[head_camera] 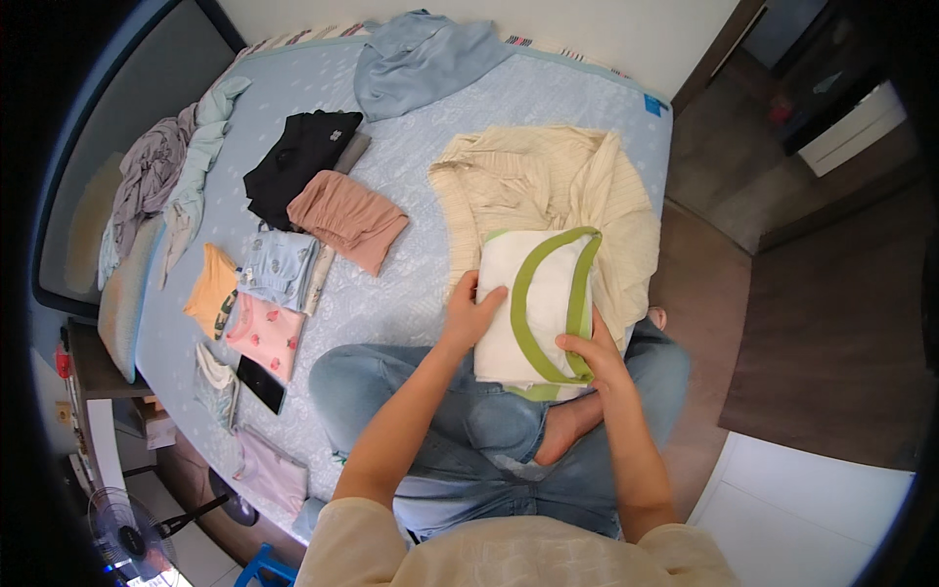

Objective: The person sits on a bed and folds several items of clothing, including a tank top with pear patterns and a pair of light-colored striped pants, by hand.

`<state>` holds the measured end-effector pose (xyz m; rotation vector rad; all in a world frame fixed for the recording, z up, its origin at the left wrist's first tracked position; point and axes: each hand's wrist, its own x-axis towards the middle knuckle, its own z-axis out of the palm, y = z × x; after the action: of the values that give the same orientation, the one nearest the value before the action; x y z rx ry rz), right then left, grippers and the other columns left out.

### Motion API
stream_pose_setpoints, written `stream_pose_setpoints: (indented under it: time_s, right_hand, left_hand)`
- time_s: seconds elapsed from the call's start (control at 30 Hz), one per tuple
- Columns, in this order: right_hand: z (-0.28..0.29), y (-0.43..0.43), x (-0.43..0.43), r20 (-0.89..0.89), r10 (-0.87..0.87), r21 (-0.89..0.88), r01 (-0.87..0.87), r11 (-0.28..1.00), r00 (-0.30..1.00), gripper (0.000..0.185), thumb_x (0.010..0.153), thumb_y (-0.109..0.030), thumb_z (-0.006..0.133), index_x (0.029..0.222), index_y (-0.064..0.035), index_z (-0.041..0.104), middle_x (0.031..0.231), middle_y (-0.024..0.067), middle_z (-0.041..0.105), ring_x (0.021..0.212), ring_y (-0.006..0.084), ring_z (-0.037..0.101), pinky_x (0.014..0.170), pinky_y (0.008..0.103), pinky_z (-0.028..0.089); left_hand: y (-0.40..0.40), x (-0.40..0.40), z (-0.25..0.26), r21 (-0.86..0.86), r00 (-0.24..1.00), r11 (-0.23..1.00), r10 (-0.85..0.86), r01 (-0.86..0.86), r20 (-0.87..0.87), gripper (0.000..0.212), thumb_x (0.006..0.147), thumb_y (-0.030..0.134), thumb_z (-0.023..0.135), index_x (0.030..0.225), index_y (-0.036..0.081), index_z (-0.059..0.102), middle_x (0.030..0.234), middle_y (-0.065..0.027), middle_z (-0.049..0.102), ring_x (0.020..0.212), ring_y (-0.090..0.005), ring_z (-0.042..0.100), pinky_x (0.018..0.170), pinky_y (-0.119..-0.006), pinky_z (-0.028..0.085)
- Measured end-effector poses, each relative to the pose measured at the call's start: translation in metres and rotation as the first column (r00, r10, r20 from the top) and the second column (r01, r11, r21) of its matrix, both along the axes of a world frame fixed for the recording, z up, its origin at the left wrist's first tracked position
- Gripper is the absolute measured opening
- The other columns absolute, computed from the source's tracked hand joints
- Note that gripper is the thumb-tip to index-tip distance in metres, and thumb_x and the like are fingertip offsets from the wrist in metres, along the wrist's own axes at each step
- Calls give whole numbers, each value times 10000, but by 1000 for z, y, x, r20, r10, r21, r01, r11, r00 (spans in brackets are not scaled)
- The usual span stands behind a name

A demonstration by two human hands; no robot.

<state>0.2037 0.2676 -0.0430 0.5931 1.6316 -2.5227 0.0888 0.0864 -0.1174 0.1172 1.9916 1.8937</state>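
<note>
Both my hands hold a folded white garment with green trim [539, 308] above my crossed legs. My left hand [473, 312] grips its left edge, thumb on top. At the lower right edge, my right hand [598, 352] has its thumb over the green band and its fingers underneath. A cream ribbed garment [543, 176] lies spread on the bed just beyond, partly hidden by the white one. To the left are a folded black garment [293, 161], a folded brownish-pink garment [348, 216], a light blue patterned garment [279, 268], a pink one with strawberries [265, 330] and a yellow one [213, 282].
A blue-grey cloth [433, 62] lies at the bed's far edge. Crumpled grey cloth [154, 165] rests by the headboard [147, 95]. A smartphone [261, 384] and a pale lilac folded garment [270, 469] lie near my left knee. A fan [132, 539] stands at lower left.
</note>
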Motion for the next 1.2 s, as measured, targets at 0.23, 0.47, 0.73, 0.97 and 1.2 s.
stream_pose_setpoints:
  time_s: [0.23, 0.47, 0.73, 0.97, 1.2]
  right_hand:
    - [53, 3, -7, -20, -49, -84, 47, 995, 999, 799, 628, -20, 669, 1339, 12, 308, 1241, 116, 466, 1131, 200, 449, 951, 280, 345]
    - [47, 22, -88, 135, -8, 15, 6, 1000, 991, 663, 675, -51, 603, 1288, 23, 359, 1109, 131, 530, 946, 216, 564, 767, 289, 483]
    - [56, -29, -332, -122, 100, -113, -114, 987, 988, 430, 746, -140, 611, 1141, -15, 496, 975, 105, 583, 800, 217, 588, 707, 344, 511]
    - [-50, -15, -456, -82, -29, -233, 9, 972, 996, 467, 770, -181, 624, 1186, -27, 478, 1035, 142, 572, 885, 277, 573, 796, 419, 489]
    - [-108, -32, -437, -31, 150, 517, -113, 848, 988, 320, 868, -292, 541, 1072, -47, 507, 879, 68, 567, 769, 169, 508, 709, 308, 404]
  left_hand:
    - [-7, -1, 68, 635, 640, 752, -401, -178, 655, 526, 875, 353, 525, 1256, 7, 413, 1194, -152, 512, 1109, -206, 494, 871, -338, 462]
    - [-15, -56, 105, 583, 808, 812, -319, -37, 495, 567, 883, 372, 511, 1269, -20, 373, 1191, -159, 515, 1043, -225, 544, 879, -335, 462]
    - [-95, -127, 45, 516, 921, 782, 186, -350, 343, 454, 882, 337, 527, 1200, 36, 406, 1044, -117, 538, 897, -209, 564, 737, -342, 488]
    - [-96, -148, 37, 510, 891, 756, 212, -410, 402, 289, 882, 246, 525, 1092, 52, 486, 933, -90, 583, 759, -170, 579, 698, -294, 469]
    - [-104, -160, 21, 415, 881, 787, 333, -456, 337, 181, 875, 164, 508, 1007, 40, 509, 864, -64, 585, 714, -133, 575, 644, -261, 477]
